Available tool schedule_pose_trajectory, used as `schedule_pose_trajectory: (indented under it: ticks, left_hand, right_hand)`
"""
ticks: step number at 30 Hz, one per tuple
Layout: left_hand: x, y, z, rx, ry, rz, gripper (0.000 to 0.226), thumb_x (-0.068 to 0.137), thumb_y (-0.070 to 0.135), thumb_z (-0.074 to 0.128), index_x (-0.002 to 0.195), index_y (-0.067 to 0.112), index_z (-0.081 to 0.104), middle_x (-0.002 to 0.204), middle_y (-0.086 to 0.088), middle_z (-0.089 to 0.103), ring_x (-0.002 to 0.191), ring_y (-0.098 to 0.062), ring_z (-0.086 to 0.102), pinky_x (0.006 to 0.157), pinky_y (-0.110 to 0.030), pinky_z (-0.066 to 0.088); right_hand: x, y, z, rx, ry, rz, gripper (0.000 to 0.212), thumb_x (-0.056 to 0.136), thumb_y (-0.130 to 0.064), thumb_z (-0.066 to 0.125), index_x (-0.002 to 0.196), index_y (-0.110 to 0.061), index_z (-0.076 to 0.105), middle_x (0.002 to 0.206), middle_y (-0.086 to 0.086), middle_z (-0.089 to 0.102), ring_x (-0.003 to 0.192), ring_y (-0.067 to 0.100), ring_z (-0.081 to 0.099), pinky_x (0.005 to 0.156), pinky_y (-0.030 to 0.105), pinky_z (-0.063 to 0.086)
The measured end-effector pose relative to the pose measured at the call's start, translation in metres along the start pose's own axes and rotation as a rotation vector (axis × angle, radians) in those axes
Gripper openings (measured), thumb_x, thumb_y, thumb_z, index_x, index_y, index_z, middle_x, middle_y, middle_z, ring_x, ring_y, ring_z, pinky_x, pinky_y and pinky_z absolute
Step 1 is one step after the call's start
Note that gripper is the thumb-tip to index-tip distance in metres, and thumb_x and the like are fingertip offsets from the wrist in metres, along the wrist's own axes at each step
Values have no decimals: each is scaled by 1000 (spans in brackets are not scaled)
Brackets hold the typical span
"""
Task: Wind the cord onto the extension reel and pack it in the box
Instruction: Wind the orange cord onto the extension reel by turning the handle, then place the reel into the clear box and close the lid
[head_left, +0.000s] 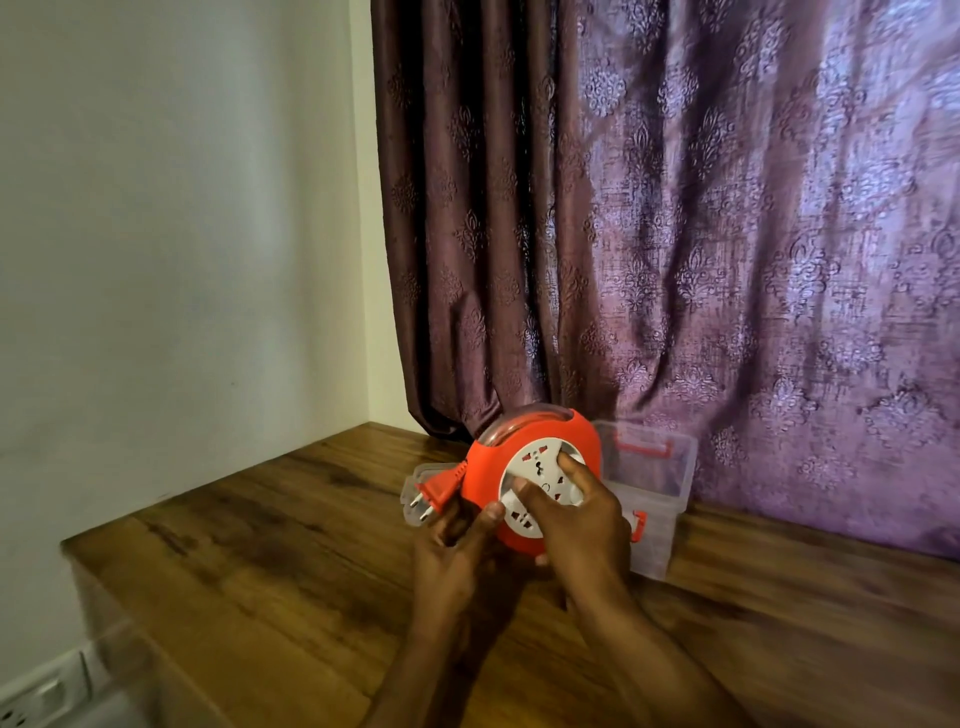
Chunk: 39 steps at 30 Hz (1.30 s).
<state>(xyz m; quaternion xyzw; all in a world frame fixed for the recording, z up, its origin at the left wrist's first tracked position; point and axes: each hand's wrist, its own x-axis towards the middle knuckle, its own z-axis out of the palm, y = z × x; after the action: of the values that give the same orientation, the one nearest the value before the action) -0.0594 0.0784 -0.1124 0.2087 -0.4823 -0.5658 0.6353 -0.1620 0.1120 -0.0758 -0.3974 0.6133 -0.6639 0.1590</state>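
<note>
Reel: orange extension reel (530, 483), white socket face, held upright above the wooden table (270, 561).
Plug: orange plug (435, 496) sticking out at the reel's left.
Right hand (576, 519): fingers curled on the socket face.
Left hand (457, 556): gripping the reel's lower left edge.
Box: clear box (654, 483), orange latches, just behind the reel.
Backdrop: purple curtain (675, 208).

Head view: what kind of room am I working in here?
Probably a room in a home: a patterned purple curtain hangs behind a wooden tabletop, a plain wall stands to the left, and a wall socket sits low.
</note>
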Motion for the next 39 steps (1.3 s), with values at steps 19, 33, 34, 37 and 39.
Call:
schedule_pose_trajectory:
  ticks: [19, 33, 34, 37, 39]
  left_hand:
    - [-12, 44, -50, 128, 227, -231, 26, 96, 23, 68, 118, 8, 69, 114, -21, 75, 101, -46, 73, 53, -40, 64]
    - [-27, 53, -100, 192, 255, -481, 14, 104, 26, 58, 104, 13, 62, 85, -17, 79, 55, -28, 76, 47, -40, 62]
    - [-26, 53, -103, 221, 247, -502, 15, 104, 26, 57, 108, 12, 62, 97, -21, 76, 61, -30, 76, 48, -39, 62]
    - [-22, 55, -110, 340, 194, -583, 27, 105, 31, 56, 121, 9, 57, 102, -26, 73, 63, -32, 73, 46, -35, 62]
    - [-18, 58, -113, 466, 145, -652, 37, 106, 37, 52, 124, 5, 55, 79, -24, 73, 49, -27, 71, 41, -30, 58]
  right_hand:
    - [3, -2, -9, -471, -83, -191, 24, 87, -45, 58, 107, -31, 58, 102, 2, 69, 96, 26, 63, 76, 34, 49]
    - [-30, 33, 29, -318, -571, 104, 49, 89, -36, 64, 133, -20, 50, 82, 0, 68, 58, 15, 60, 49, 25, 47]
    - [-31, 35, 30, -318, -574, 114, 49, 88, -36, 65, 132, -20, 51, 78, -1, 67, 56, 14, 58, 48, 25, 46]
    - [-32, 37, 32, -321, -563, 135, 45, 88, -36, 66, 128, -19, 54, 71, -4, 62, 50, 12, 54, 46, 25, 43]
    - [-30, 37, 33, -334, -553, 144, 44, 89, -36, 64, 128, -19, 55, 72, -3, 63, 51, 12, 54, 47, 25, 43]
